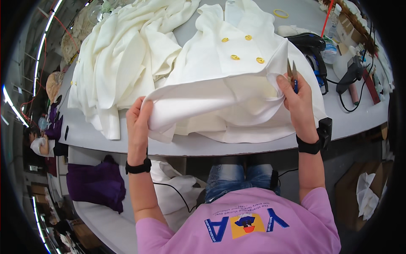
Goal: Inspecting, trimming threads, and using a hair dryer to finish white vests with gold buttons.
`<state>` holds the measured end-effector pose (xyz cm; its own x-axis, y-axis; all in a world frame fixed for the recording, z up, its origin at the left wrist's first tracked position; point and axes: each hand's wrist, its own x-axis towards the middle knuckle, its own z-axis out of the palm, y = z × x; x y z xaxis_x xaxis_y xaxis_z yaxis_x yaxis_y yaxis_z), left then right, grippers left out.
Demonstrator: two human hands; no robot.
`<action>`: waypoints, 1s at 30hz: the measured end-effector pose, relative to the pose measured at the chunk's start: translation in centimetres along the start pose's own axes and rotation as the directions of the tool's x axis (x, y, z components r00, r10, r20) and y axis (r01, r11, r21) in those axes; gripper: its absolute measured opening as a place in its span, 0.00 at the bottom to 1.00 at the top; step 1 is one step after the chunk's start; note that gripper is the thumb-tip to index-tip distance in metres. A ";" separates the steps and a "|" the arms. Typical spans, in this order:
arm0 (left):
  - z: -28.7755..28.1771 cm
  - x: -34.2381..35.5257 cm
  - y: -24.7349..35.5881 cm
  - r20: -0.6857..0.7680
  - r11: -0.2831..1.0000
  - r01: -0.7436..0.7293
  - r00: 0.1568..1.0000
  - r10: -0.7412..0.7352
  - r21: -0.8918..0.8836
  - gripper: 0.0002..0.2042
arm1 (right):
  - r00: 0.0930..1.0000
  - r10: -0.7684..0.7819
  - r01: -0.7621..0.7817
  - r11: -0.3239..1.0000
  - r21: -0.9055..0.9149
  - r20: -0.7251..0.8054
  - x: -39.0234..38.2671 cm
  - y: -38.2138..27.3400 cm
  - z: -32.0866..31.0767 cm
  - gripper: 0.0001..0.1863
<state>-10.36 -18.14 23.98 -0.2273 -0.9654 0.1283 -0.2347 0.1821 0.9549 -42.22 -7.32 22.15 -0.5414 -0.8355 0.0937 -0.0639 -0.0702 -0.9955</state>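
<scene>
A white sleeveless double-breasted garment [207,59] with gold buttons lies on the grey table, its lower edge lifted toward me. My left hand [138,118] is closed, pinching the raised hem at its left end. At the other end, my right hand [301,99] grips the same hem between thumb and fingers. Small pointed scissors [294,80] with a blue handle part are also held in that right hand, blades pointing up and away. Between the hands the cloth is stretched, showing its inner side. The lower skirt part spreads beneath it to the table's front edge.
More white clothing [122,55] is heaped on the left of the table [91,133]. At right lie a black handheld device [306,41], corded tools [353,70], a bottle [330,53] and a yellow ring [281,14]. Purple cloth [96,182] hangs below; another person [42,144] is far left.
</scene>
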 end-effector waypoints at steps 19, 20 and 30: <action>13.5 0.1 -1.4 0.315 0.929 -0.355 0.898 0.307 0.106 0.09 | 0.974 0.144 -0.114 0.978 -0.174 0.176 -1.0 2.2 -0.1 0.11; 13.6 0.4 -1.8 0.272 0.822 -0.525 0.842 0.465 0.219 0.08 | 0.970 0.152 -0.117 0.976 -0.182 0.190 -1.2 2.1 -0.1 0.11; 12.4 -1.6 -0.2 0.559 0.876 0.319 0.826 -0.070 -0.363 0.12 | 0.960 -0.256 0.276 0.930 -0.243 0.111 -3.7 1.0 1.4 0.03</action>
<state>-21.70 -14.29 20.30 -0.6994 -0.7062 -0.1106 0.0647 -0.2166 0.9741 -39.09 -5.11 20.75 -0.4106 -0.8450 0.3427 -0.4123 -0.1632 -0.8963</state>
